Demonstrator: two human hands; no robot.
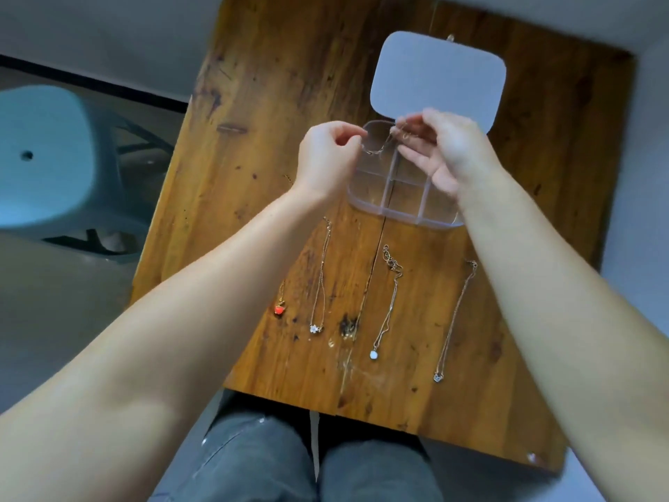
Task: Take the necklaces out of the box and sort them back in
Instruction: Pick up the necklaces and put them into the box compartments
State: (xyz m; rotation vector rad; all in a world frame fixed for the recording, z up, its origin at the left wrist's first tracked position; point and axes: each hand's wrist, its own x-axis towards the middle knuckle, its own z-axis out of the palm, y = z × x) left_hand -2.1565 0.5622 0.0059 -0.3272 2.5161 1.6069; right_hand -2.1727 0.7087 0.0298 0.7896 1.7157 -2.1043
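A clear plastic box [383, 208] with several compartments sits open on the wooden table, its frosted lid [438, 81] folded back behind it. Above its far left corner, my left hand [327, 161] and my right hand [449, 150] both pinch a thin chain necklace [378, 148] that sags between them. Several necklaces lie in a row on the table in front of the box: one with a red pendant [279, 309], one with a white flower [315, 327], one with a pale blue stone [373, 354], and one with a silver pendant [438, 376].
The wooden table [275, 103] is small and square, its near edge above my knees in grey trousers [253, 458]. A pale blue stool [47, 157] stands on the floor to the left. A dark knot [348, 326] marks the table between the necklaces.
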